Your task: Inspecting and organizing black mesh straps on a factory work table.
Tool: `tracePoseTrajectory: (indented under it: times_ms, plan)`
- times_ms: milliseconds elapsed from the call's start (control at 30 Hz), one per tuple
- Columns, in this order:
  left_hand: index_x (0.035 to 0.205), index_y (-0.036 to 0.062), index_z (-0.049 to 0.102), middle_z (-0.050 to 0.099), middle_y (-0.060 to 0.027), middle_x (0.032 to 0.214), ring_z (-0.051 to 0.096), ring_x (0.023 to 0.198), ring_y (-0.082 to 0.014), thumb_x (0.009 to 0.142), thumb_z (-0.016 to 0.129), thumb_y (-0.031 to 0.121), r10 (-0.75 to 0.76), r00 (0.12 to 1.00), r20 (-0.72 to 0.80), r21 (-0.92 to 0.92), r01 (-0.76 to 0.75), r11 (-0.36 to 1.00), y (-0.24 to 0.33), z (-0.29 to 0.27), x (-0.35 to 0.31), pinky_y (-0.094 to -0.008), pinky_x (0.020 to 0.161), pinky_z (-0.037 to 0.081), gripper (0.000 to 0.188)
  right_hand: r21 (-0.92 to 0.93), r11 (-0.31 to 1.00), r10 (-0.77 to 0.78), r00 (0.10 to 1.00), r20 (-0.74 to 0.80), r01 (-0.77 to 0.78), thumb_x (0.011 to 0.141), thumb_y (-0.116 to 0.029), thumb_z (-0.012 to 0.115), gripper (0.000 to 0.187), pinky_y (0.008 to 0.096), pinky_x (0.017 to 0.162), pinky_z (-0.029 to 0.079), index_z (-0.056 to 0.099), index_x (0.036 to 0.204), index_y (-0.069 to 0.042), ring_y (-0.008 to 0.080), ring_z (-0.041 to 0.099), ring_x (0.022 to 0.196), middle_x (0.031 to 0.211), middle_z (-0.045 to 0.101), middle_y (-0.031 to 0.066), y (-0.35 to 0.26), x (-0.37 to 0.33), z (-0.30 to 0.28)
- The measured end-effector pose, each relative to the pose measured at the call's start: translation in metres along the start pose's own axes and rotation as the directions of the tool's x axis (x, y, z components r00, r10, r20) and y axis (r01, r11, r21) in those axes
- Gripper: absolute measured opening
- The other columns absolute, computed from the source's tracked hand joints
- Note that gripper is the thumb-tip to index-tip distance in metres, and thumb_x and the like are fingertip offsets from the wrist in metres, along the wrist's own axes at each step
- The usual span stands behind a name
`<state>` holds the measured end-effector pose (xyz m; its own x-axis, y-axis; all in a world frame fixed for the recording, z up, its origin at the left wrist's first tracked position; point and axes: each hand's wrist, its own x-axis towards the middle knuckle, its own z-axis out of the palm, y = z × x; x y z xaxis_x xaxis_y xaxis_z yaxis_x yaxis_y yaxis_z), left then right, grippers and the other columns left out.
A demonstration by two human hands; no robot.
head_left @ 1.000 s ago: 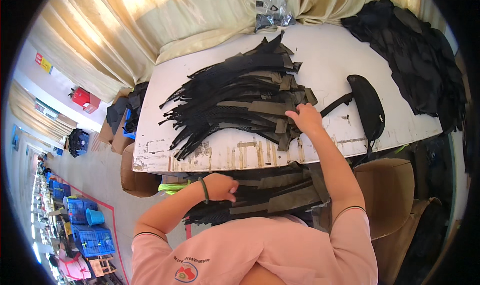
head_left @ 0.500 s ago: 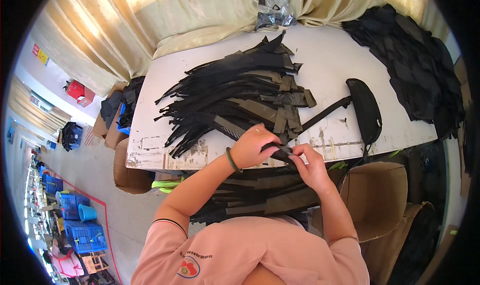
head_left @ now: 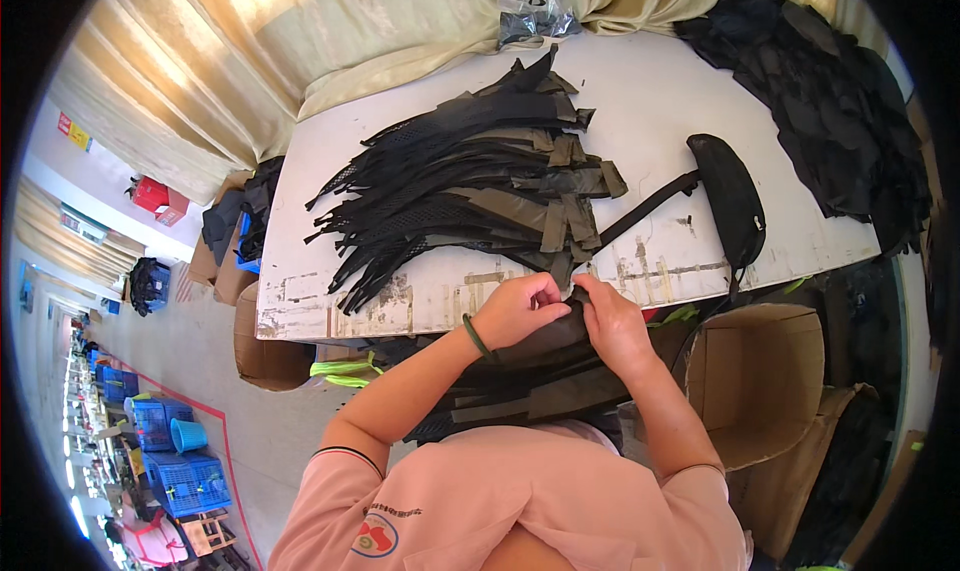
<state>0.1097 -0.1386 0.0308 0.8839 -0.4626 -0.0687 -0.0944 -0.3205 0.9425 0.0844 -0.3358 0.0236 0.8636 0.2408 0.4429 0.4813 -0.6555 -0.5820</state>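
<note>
Close together at the table's near edge, both my hands pinch one dark fabric piece [head_left: 560, 335]. My left hand [head_left: 518, 313], with a green bangle on the wrist, has thumb and fingers closed on its upper edge. Fingers closed too, my right hand [head_left: 614, 327] grips its right end; the exact grip is partly hidden. The piece hangs down over more dark fabric strips [head_left: 530, 399] on my lap. Just beyond my hands, a fanned pile of black mesh strips [head_left: 450, 176] with plain olive-black ends covers the table's middle.
On the white, scuffed table [head_left: 650, 81] lies a black zipped pouch [head_left: 730, 206] with a strap. A heap of black fabric [head_left: 820, 111] covers the far right corner. An open cardboard box [head_left: 760, 371] stands right of me, another carton [head_left: 262, 341] left. Curtains [head_left: 380, 31] hang behind.
The fabric piece has come off the table edge and now hangs toward my lap. My left hand has shifted slightly down, and my right hand has turned, fingers pointing up. The view has shifted slightly.
</note>
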Motion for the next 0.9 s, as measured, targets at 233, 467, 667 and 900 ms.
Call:
tracePoseTrajectory:
  times_ms: [233,467,667,900]
  plan:
    - [0.083,0.0028,0.056,0.058,-0.0043,0.070,0.052,0.063,-0.0125,0.083,0.069,0.013,0.046,0.995,0.089,0.015,-0.048,0.999,0.007,0.003,-0.013,-0.0282,0.058,0.044,0.017,0.111,0.994,-0.012,0.978,0.210,-0.012,0.081,-0.012,0.067,0.008,0.0402,0.060,0.050,0.062,0.086,-0.007,0.0326,0.063,0.073,0.074,0.063,0.0103,0.001,0.011,-0.017]
    - [0.086,0.0047,0.055,0.056,-0.0121,0.078,0.056,0.071,-0.0328,0.080,0.067,0.008,0.391,0.912,0.129,0.283,-0.411,0.867,0.025,0.019,-0.032,-0.0371,0.062,0.046,0.014,0.390,0.859,0.305,0.944,0.127,-0.331,0.081,-0.010,0.062,0.014,0.0300,0.054,0.042,0.057,0.069,-0.004,0.0153,0.050,0.055,0.062,0.055,0.0047,0.012,0.004,0.002]
    - [0.086,0.0042,0.055,0.056,-0.0092,0.076,0.057,0.069,-0.0250,0.082,0.068,0.011,0.205,0.978,0.024,0.307,-0.202,0.930,0.016,0.014,-0.035,-0.0340,0.062,0.046,0.016,0.742,0.168,0.529,0.694,0.488,-0.649,0.084,-0.009,0.061,0.017,0.0221,0.055,0.035,0.056,0.068,-0.004,0.0036,0.043,0.062,0.065,0.050,-0.0054,0.006,0.000,0.010]
    - [0.088,0.0034,0.054,0.057,-0.0074,0.075,0.055,0.065,-0.0175,0.083,0.069,0.012,0.062,0.998,-0.017,0.211,-0.057,0.976,0.018,0.017,-0.035,-0.0294,0.060,0.046,0.018,0.788,0.240,0.531,0.757,0.382,-0.566,0.086,-0.010,0.062,0.015,0.0212,0.057,0.035,0.059,0.073,-0.003,0.0031,0.043,0.064,0.067,0.052,-0.0050,-0.006,-0.009,0.024]
